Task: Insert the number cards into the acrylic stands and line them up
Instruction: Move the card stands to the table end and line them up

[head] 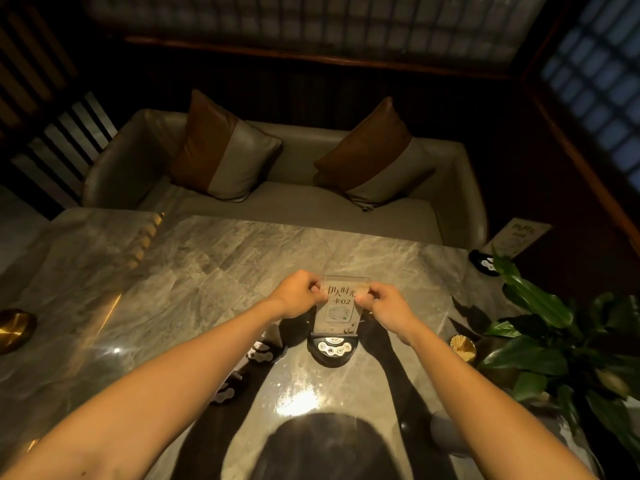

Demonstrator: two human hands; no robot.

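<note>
A number card point(341, 306) marked 02 is pinched at its top corners by the left hand point(298, 295) and right hand point(382, 306), upright in its black-based acrylic stand point(333, 347) mid-table, best pressed down evenly.

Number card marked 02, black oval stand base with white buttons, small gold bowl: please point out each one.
Number card marked 02 point(341, 308): head view, printed face.
Black oval stand base point(333, 348): head view, button panel.
Small gold bowl point(15, 328): head view, top surface.
</note>
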